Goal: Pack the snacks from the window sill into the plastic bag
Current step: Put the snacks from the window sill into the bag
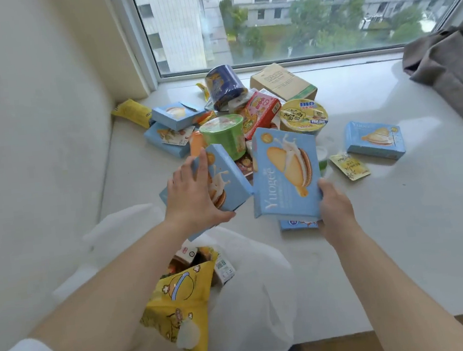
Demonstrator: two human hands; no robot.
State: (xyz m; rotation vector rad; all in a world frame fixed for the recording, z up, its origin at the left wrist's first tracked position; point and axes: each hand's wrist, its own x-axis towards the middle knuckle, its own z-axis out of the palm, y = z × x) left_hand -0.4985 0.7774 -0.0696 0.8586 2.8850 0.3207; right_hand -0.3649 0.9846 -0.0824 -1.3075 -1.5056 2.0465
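My left hand (190, 193) grips a light blue biscuit box (229, 175), tilted, above the sill. My right hand (335, 206) holds a second, larger-looking blue biscuit box (284, 172) by its lower right corner, standing on edge. The white plastic bag (251, 285) lies open just below both hands, with a yellow snack packet (178, 305) and a small carton (223, 267) inside. Behind the hands is a heap of snacks: a green cup (222, 133), a yellow noodle bowl (303, 118), a dark blue tub (223, 86), a red pack (260, 111).
On the white window sill (402, 213) more blue boxes lie at left (177, 113) and right (374, 138). A small yellow sachet (350, 166), a brown carton (282, 83) and a yellow bar (132, 111) are nearby. Grey cloth (452, 69) sits far right. The window pane (292, 9) is behind.
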